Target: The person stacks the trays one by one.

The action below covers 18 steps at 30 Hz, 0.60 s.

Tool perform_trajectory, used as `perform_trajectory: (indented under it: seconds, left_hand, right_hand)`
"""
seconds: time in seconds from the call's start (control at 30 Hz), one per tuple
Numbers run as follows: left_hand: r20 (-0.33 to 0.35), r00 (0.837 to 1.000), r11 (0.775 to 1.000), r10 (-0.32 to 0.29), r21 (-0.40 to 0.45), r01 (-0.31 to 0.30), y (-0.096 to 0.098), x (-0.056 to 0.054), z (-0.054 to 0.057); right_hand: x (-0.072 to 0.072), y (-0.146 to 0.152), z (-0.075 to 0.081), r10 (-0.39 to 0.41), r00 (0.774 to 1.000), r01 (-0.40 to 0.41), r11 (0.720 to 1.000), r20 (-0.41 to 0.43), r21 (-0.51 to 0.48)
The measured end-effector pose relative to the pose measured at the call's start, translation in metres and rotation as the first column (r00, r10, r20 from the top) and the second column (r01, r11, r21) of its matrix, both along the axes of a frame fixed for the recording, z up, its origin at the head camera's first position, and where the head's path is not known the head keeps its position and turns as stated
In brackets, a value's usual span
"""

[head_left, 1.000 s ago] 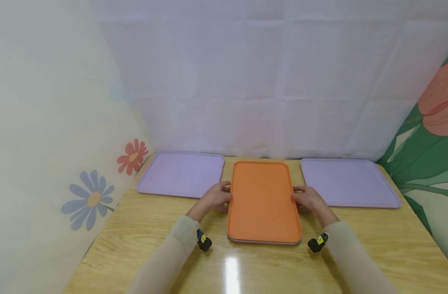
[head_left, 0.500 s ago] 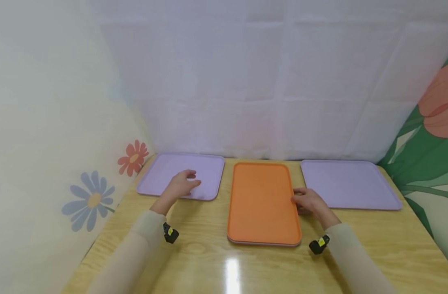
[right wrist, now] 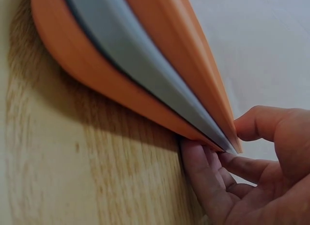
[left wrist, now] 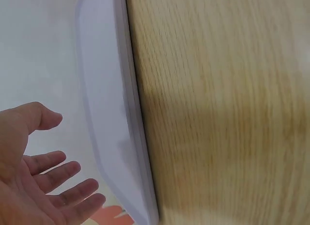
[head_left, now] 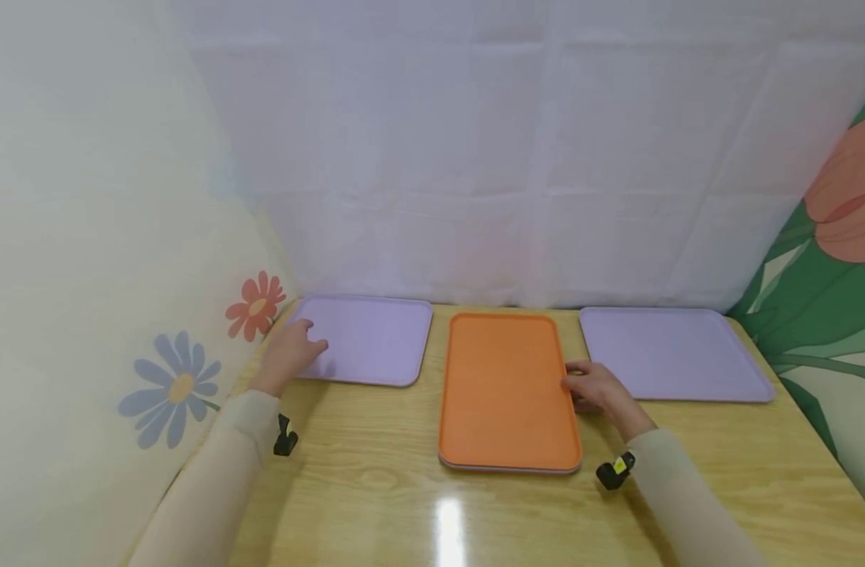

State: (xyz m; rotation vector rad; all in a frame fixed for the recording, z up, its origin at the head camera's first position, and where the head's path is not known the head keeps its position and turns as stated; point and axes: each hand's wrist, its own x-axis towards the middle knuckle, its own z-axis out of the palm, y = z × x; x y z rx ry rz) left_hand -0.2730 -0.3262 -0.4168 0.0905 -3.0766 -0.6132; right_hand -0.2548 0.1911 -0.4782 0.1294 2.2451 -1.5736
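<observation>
My left hand (head_left: 288, 356) hovers over the left end of a lilac tray (head_left: 369, 339) at the back left. Its fingers are spread and relaxed, holding nothing, with the tray rim (left wrist: 131, 79) beside them in the left wrist view. In the middle lies a stack topped by an orange tray (head_left: 506, 394). My right hand (head_left: 603, 394) pinches the stack's right edge, thumb at the upper orange tray and fingers at the underside. Between the orange layers, the right wrist view shows a greyish tray (right wrist: 131, 55) above a lower orange tray (right wrist: 58, 45).
A second lilac tray (head_left: 677, 354) lies at the back right, close to the right hand. The wooden table (head_left: 361, 504) ends at a white cloth (head_left: 475, 173) behind. A wall with painted flowers (head_left: 180, 386) borders the left side.
My left hand has let go of the stack's left edge and moved left, across the left lilac tray to its far end. My right hand and the stack have stayed in place.
</observation>
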Motion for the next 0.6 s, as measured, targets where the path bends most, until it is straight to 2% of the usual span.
perform_trajectory:
  seconds: [0.23,0.37,0.6]
  left_hand:
    - [0.042,0.999,1.0,0.002,0.011,-0.002,-0.009,-0.013,-0.009]
    - [0.033,0.999,0.999,0.03,-0.027,-0.029,-0.013,-0.02,-0.013]
    - [0.073,0.994,0.997,0.081,-0.024,-0.079,-0.027,-0.022,-0.016]
  right_hand:
    - [0.0,0.001,0.001,0.0,1.0,0.0,1.0,-0.005,0.011]
    - [-0.001,0.001,0.0,-0.001,1.0,0.001,1.0,-0.005,0.007]
    - [-0.002,0.001,-0.001,0.001,1.0,-0.001,1.0,-0.003,0.013]
